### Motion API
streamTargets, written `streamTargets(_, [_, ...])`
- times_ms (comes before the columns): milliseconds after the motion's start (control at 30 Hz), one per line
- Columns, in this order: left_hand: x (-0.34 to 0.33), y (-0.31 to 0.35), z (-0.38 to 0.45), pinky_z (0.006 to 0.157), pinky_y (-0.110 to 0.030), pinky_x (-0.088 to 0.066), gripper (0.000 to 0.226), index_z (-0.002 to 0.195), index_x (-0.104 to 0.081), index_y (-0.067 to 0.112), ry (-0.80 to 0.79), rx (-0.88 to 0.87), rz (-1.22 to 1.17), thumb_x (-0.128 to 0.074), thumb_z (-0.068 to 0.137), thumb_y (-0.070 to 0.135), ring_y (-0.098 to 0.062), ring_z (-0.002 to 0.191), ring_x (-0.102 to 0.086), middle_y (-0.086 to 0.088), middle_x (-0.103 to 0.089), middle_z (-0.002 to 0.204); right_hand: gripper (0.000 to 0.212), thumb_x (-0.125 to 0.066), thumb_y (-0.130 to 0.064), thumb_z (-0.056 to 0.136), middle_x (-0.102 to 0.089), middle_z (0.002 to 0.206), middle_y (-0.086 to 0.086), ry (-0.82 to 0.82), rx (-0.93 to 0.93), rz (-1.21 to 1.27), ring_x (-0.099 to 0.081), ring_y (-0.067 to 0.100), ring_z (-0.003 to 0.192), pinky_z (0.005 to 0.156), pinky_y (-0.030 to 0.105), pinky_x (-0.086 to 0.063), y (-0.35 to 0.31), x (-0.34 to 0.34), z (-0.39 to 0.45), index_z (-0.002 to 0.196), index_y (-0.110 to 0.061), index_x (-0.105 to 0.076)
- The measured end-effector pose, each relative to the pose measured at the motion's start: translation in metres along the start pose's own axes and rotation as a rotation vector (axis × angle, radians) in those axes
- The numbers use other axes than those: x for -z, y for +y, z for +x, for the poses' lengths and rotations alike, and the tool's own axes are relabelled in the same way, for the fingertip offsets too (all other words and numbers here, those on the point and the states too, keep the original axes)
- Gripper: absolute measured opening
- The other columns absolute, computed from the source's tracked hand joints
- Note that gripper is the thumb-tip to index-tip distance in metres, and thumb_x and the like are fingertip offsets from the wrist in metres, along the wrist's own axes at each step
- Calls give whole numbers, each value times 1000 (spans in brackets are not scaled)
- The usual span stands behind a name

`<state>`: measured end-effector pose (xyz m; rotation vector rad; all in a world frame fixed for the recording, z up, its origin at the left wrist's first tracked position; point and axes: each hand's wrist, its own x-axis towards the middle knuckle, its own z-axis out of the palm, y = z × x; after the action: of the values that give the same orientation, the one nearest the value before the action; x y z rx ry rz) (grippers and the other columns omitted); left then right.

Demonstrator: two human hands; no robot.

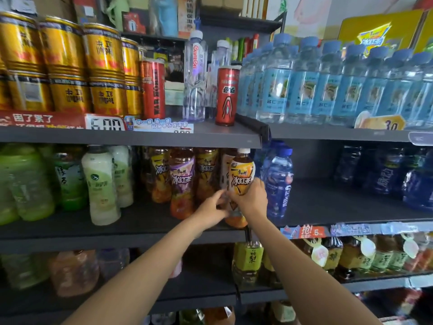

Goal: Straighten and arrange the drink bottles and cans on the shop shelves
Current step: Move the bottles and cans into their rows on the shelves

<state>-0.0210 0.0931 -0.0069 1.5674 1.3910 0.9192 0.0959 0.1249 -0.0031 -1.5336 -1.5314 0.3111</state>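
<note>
We grip the full orange-labelled plastic iced-tea bottle (pixel 241 177) mid-body with our right hand (pixel 251 198) at the middle shelf (pixel 140 231) front, left hand (pixel 212 208) fingertips pinching its lower label; heavy-ish, smooth, probably slippery.

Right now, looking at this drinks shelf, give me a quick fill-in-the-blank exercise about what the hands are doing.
1. The right hand holds an iced tea bottle with a ____ cap.
2. That bottle is on the ____ shelf.
3. The left hand touches the bottle's ____ part.
4. The red can stands beside a clear ____ bottle.

Missing words: white; middle; lower; water
</note>
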Motion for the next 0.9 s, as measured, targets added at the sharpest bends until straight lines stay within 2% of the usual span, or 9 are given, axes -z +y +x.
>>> streamTargets(200, [-2,2,0,110,-38,-34,76,149,-15,19,10,8,28,-57,88,5,-21,133,-39,-5,-37,148,61,-72,-35,78,-44,122,13,-11,-5,-14,-46,29,116,85,37,-43,-5,-5,-2,117,-1,-40])
streamTargets(267, [-2,1,-4,104,-31,-39,68,147,-23,19,72,-10,84,-55,89,5,-19,128,-44,-2,-43,144,68,-74,-33,76,-42,126,15,-28,-29,-6,-42,30,120,91,37,-41,-4,-6,-6,122,-1,-37])
streamTargets(400, [15,-10,-17,85,-24,-44,35,123,-52,12,532,-46,75,-53,89,4,-16,103,-58,-5,-60,121,84,-78,-28,73,-34,134,18,-30,-120,46,-37,34,125,102,40,-36,1,-5,-24,135,-1,-29])
streamTargets(467, [29,-18,-23,86,-28,-45,31,116,-53,9,793,-14,7,-59,86,8,-19,100,-56,-9,-56,117,75,-77,-26,75,-35,130,18,54,-118,51,-38,35,121,98,38,-36,1,-6,-34,132,-2,-34])
streamTargets(533, [44,-25,-22,94,-36,-45,42,121,-47,7,885,44,-42,-65,84,14,-27,110,-53,-12,-48,123,59,-73,-28,79,-40,122,15,167,-94,62,-42,33,114,90,36,-38,-5,-3,-41,121,-2,-41])
streamTargets(600, [54,-28,-17,102,-40,-41,57,131,-40,7,835,91,-49,-69,82,17,-30,120,-48,-13,-43,132,38,-66,-26,84,-45,113,11,228,24,67,-48,27,103,83,32,-39,-17,-1,-48,109,-5,-46])
streamTargets(700, [57,-31,-9,106,-42,-37,68,141,-30,12,704,86,-40,-67,84,17,-31,128,-43,-11,-43,140,19,-58,-20,90,-54,104,6,29,290,-4,-53,18,94,77,28,-44,-38,-10,-62,104,-9,-51])
streamTargets(767, [54,-31,-6,104,-40,-36,64,143,-28,14,634,91,-41,-61,88,19,-31,128,-43,-10,-44,140,28,-56,-22,92,-54,113,8,-134,324,-62,-53,22,104,83,29,-44,-50,-25,-66,114,-6,-49])
streamTargets(900, [58,-36,0,102,-41,-37,69,147,-23,21,561,76,-6,-60,88,23,-30,128,-43,-8,-43,142,49,-54,-13,91,-45,132,19,-351,180,-58,-49,34,120,93,39,-43,-64,-52,-59,134,-1,-31])
